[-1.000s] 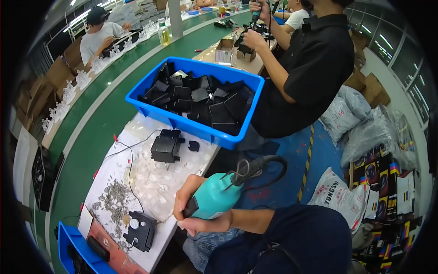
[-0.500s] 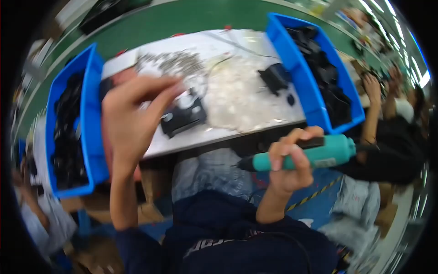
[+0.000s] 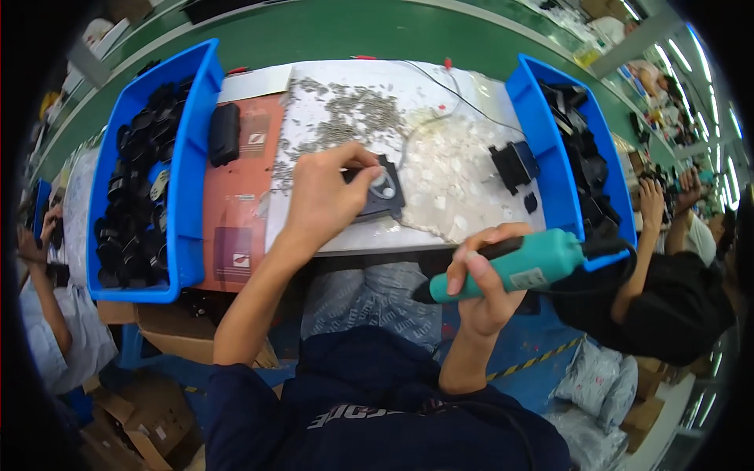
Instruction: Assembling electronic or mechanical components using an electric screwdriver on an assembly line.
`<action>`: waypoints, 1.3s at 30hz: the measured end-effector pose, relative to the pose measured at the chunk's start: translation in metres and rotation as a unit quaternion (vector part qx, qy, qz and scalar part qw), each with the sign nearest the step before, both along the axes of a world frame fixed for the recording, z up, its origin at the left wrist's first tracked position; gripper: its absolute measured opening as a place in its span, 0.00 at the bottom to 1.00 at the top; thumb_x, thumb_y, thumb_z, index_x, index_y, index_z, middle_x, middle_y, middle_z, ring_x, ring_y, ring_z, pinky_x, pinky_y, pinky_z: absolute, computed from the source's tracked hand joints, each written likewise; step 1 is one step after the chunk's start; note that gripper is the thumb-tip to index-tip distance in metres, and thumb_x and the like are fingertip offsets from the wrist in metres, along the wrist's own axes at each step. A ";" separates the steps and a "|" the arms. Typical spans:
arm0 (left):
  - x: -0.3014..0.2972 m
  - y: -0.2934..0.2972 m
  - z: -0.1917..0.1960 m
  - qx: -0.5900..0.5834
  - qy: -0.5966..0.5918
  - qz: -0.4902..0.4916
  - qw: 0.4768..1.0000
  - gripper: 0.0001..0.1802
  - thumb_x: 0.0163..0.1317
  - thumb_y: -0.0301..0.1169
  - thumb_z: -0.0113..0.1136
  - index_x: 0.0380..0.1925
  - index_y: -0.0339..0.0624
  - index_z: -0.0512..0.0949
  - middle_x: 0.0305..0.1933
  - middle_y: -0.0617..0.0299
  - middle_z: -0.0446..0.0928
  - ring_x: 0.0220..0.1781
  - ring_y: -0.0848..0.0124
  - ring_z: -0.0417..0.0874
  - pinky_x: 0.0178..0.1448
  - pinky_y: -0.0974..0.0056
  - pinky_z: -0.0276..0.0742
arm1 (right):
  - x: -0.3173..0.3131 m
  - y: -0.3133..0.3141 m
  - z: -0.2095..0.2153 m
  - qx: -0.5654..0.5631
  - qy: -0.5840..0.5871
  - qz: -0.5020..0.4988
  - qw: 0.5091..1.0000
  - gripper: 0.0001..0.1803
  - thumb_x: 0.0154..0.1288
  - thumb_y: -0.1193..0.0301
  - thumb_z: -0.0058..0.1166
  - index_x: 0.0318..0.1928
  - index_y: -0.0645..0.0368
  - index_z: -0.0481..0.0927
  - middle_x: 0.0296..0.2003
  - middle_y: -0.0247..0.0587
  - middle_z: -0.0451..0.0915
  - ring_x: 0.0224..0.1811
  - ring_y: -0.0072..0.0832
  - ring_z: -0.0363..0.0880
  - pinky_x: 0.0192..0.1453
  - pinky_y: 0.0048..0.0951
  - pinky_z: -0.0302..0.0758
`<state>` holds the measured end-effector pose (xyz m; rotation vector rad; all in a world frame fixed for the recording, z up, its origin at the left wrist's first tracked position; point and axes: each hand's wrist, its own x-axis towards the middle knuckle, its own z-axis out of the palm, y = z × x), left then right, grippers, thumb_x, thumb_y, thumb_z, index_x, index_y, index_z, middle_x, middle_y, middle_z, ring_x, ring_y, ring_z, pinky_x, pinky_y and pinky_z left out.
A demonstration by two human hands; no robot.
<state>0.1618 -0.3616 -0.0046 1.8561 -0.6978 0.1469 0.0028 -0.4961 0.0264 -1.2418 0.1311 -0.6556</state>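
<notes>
My left hand is over the table, thumb and fingertips pinched together; what they hold, if anything, is too small to make out. Right under those fingertips lies a black plastic part with a pale round spot on its top, partly covered by the hand. My right hand is wrapped around a teal electric screwdriver, held level in front of the table edge. Its dark tip points left, apart from the black part. Many small screw-like metal pieces are scattered beyond my left hand.
Blue bins of black parts stand left and right. Pale flat pieces spread over the table's right half. A black block-shaped part sits by the right bin; a black case by the left. Co-workers' hands show at the right.
The view has shifted. My left hand has come down and right to the black part, its fingers still pinched. My right hand keeps hold of the electric screwdriver.
</notes>
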 end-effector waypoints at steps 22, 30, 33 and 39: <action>0.004 -0.005 -0.017 -0.128 -0.072 0.009 0.989 0.11 0.57 0.25 0.56 0.41 0.38 0.74 0.29 0.50 0.77 0.34 0.52 0.79 0.39 0.55 0.73 | 0.060 0.011 -0.019 -0.460 0.184 0.115 0.861 0.38 0.41 0.84 0.48 0.61 0.69 0.67 0.51 0.60 0.77 0.51 0.46 0.80 0.55 0.33 0.72; -0.004 -0.002 -0.018 -0.093 -0.075 0.026 0.993 0.18 0.58 0.22 0.54 0.50 0.37 0.72 0.41 0.46 0.78 0.40 0.48 0.80 0.44 0.54 0.77 | 0.067 0.014 0.006 -0.478 0.202 0.174 0.837 0.37 0.42 0.83 0.46 0.61 0.66 0.69 0.52 0.59 0.76 0.50 0.42 0.79 0.56 0.31 0.71; -0.010 0.000 -0.013 -0.090 -0.062 0.043 0.993 0.21 0.55 0.20 0.55 0.52 0.37 0.71 0.45 0.46 0.77 0.42 0.48 0.81 0.43 0.56 0.80 | 0.067 0.009 -0.001 -0.501 0.153 0.178 0.833 0.37 0.40 0.82 0.49 0.59 0.68 0.68 0.48 0.62 0.78 0.50 0.52 0.79 0.53 0.35 0.74; -0.005 -0.014 -0.023 -0.047 -0.141 0.052 0.987 0.24 0.49 0.17 0.56 0.51 0.37 0.72 0.46 0.48 0.76 0.44 0.51 0.81 0.38 0.58 0.82 | 0.063 0.002 0.007 -0.540 0.184 0.171 0.803 0.32 0.43 0.80 0.52 0.56 0.63 0.72 0.50 0.60 0.77 0.51 0.53 0.77 0.52 0.39 0.75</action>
